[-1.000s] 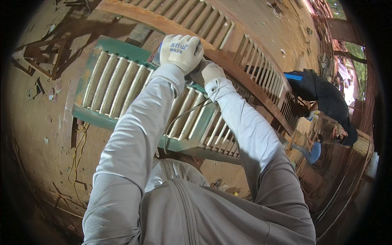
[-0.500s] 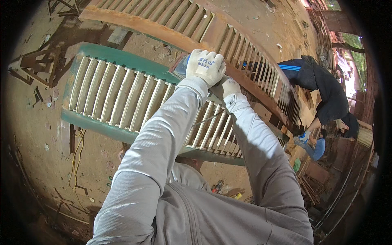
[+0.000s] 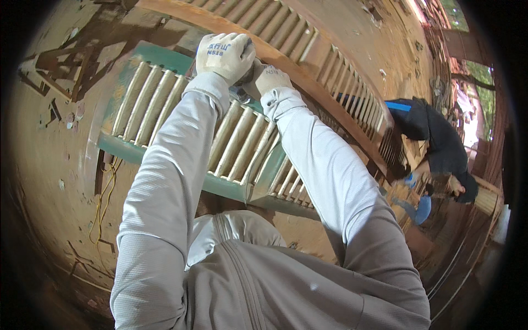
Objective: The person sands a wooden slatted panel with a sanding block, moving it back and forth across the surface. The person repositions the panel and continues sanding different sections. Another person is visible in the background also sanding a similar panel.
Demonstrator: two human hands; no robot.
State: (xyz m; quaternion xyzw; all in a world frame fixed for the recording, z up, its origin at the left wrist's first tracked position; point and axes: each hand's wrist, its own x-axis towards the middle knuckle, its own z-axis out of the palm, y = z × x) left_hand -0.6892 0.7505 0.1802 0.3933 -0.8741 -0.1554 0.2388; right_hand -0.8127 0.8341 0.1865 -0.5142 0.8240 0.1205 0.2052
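Note:
A louvred shutter panel [image 3: 224,186] with a worn green frame and cream slats lies in front of me. Over its far rail, my gloved left hand [image 3: 226,56] is closed, knuckles up, on a tool [image 3: 238,94] mostly hidden by the gloves. It looks like a hand-held power tool, but its kind does not show. My gloved right hand [image 3: 267,80] is closed just right of the left, at the tool's rear. A thin dark cord [image 3: 252,165] trails from near the right hand across the slats toward me.
A second louvred shutter [image 3: 231,25], brown and bare, lies just beyond. A person in black [image 3: 444,132] bends at its right end, with someone in blue [image 3: 422,210] lower down. Wooden trestles [image 3: 80,71] stand far left; a yellow cord [image 3: 103,203] hangs below the panel's left end.
Both hands have moved left along the panel's far rail, with the tool between them. The cord has shifted left over the slats, and the view has swung slightly right.

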